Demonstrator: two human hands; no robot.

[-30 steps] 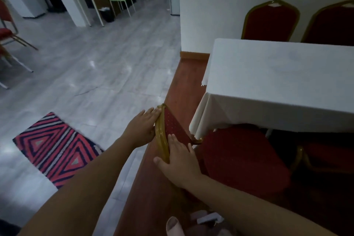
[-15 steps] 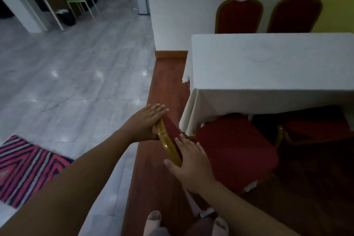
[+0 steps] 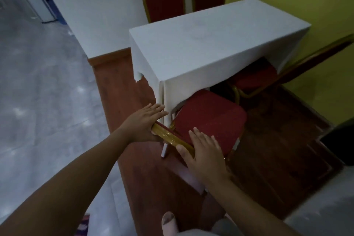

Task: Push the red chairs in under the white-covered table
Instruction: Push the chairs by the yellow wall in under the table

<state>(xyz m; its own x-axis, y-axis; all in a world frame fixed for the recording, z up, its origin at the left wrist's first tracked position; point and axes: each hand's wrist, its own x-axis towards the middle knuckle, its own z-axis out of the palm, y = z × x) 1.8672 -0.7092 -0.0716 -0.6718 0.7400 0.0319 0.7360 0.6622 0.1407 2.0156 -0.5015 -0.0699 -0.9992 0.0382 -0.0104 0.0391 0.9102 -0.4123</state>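
Both hands lie flat, fingers spread, pinching nothing: left hand (image 3: 145, 121) and right hand (image 3: 204, 149) press the chair (image 3: 208, 119)'s ribbed gold backrest; its speckled red seat sits half beneath the smooth white tablecloth (image 3: 210, 51).

Head cam, tilted, looks down, close on table (image 3: 210, 48).

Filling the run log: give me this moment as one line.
phase: pushing | left hand: flat on chair back | right hand: on back top | near chair seat: partly under white tablecloth
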